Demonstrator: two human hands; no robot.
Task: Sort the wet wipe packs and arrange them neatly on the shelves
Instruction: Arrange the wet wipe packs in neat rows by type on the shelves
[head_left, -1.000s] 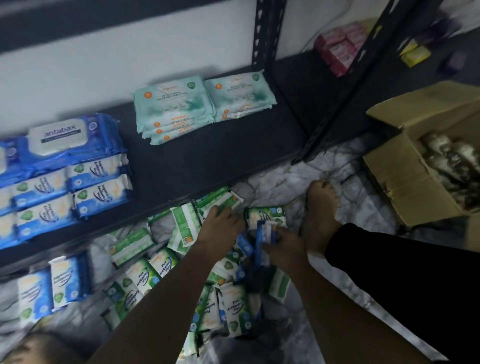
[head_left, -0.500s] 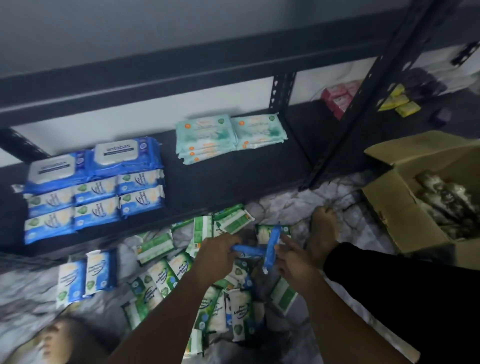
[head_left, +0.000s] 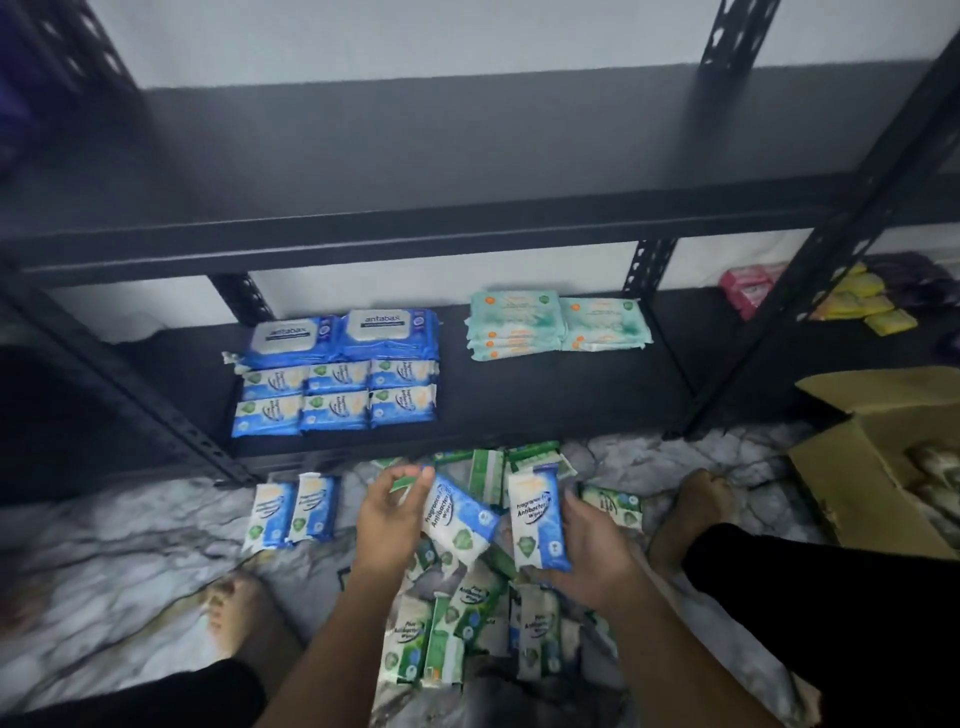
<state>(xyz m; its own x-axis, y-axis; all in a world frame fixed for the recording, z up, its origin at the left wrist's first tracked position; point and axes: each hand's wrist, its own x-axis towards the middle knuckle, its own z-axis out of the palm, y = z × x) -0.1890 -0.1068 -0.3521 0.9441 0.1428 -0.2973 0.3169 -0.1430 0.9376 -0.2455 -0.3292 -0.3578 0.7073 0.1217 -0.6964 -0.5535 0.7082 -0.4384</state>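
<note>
Wet wipe pack (head_left: 457, 519), blue and white, sits in the left hand (head_left: 392, 512), fingers curled over its upper end. The right hand (head_left: 587, 551) cups a second pack (head_left: 537, 519), thumb on its side. Both look like light, soft, glossy film pouches, likely slippery and best gripped across the flat faces. Green packs (head_left: 452, 639) lie heaped on the marbled floor (head_left: 130, 561). Matching blue rows (head_left: 337, 397) line the lower shelf (head_left: 545, 410).
</note>
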